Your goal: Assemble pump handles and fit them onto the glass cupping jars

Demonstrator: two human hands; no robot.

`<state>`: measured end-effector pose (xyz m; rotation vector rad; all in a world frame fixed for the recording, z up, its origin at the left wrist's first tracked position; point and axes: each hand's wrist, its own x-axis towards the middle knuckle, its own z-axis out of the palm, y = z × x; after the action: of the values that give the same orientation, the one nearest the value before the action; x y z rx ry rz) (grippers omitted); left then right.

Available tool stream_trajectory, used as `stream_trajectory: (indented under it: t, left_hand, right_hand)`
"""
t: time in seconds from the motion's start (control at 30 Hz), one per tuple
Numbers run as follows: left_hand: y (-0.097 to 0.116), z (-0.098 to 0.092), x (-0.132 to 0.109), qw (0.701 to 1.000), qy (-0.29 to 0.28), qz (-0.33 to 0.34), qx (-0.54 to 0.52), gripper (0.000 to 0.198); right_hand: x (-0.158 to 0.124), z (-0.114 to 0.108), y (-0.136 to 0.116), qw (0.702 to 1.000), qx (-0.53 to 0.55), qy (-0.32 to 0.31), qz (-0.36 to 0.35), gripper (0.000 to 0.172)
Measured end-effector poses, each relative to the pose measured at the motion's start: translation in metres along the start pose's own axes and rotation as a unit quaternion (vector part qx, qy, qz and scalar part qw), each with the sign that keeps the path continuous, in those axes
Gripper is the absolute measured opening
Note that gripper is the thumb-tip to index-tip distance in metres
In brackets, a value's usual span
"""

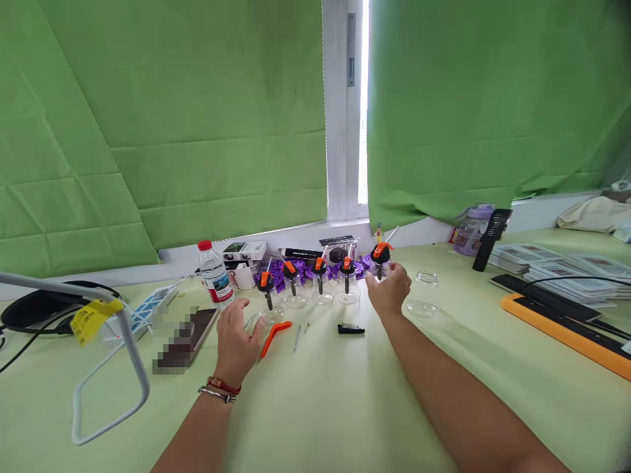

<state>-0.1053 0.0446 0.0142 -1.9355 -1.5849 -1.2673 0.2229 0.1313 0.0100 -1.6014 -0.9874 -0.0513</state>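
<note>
My right hand [389,289] has its fingers around a clear glass jar with a black and orange top [381,252], at the right end of a row of similar jars. My left hand [236,335] is on the table with its fingers apart and nothing in it, beside the leftmost jar [267,282]. An orange curved piece [276,336] lies just right of my left hand. A metal pin [297,338] and a black part with a spring [351,329] lie in front of the row. An open glass jar [422,305] stands right of my right hand.
Purple pieces [280,276] and boxes [245,251] are behind the jars. A water bottle [215,276] and a phone [190,338] are at left, near a white metal frame [135,368]. An orange-edged tool [566,332] and stacked packets [566,279] lie at right.
</note>
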Motion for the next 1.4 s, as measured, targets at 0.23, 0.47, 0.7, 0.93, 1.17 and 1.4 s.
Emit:
stream_trajectory:
  t: [0.23,0.47,0.7,0.93,1.17,1.4]
  left_hand:
    - [0.047,-0.012,-0.013,0.970,-0.037,0.024,-0.239,0.055]
    - [0.065,-0.025,-0.011,0.900,-0.079,-0.218,-0.368,0.045]
    - [0.067,-0.026,-0.008,0.919,-0.064,-0.189,-0.341,0.020]
    - [0.075,-0.026,-0.012,0.912,-0.106,-0.172,-0.356,0.028]
    - [0.083,-0.022,-0.012,0.795,-0.209,-0.299,-0.485,0.033]
    - [0.081,-0.018,-0.023,0.909,-0.131,-0.154,-0.364,0.028]
  right_hand:
    - [-0.071,-0.028,-0.080,0.949,0.107,-0.087,-0.284,0.045]
    - [-0.116,-0.050,-0.101,0.813,0.070,-0.275,-0.508,0.042]
    - [-0.092,-0.059,-0.097,0.770,0.233,-0.589,0.072,0.060]
    - [-0.110,-0.091,-0.069,0.770,0.309,-0.557,-0.038,0.051]
    - [-0.093,-0.106,-0.045,0.695,0.204,-0.333,-0.604,0.055]
    - [-0.097,-0.112,-0.049,0.735,0.222,-0.640,-0.030,0.059]
